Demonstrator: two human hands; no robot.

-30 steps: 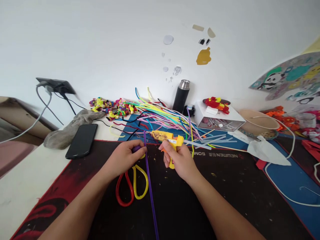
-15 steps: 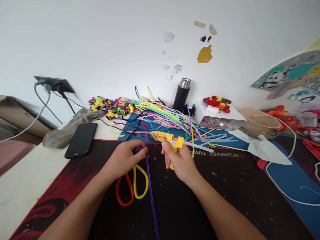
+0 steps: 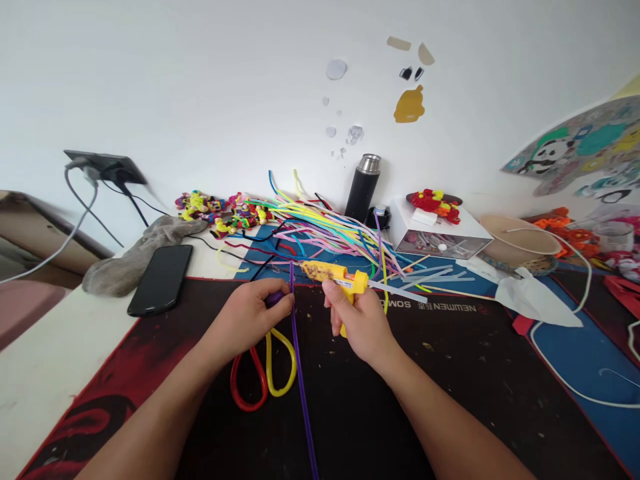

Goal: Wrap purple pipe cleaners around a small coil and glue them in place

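Observation:
My left hand pinches a purple pipe cleaner between thumb and fingers; its short end stands up and its long end runs down toward me. More purple stem is bunched inside that hand. A yellow hot glue gun is gripped in my right hand, its nozzle pointing left, close to the top of the purple stem. A clear glue stick pokes out of its rear. Below my left hand lie a red loop and a yellow loop, which look like scissors handles; their upper part is hidden.
Behind the hands lies a pile of coloured pipe cleaners, with a black thermos and a small drawer box. Spare glue sticks lie right of them. A black phone rests at left, white tissue at right.
The view has shifted very slightly. Both hands, the glue gun and the purple pipe cleaner keep nearly the same positions.

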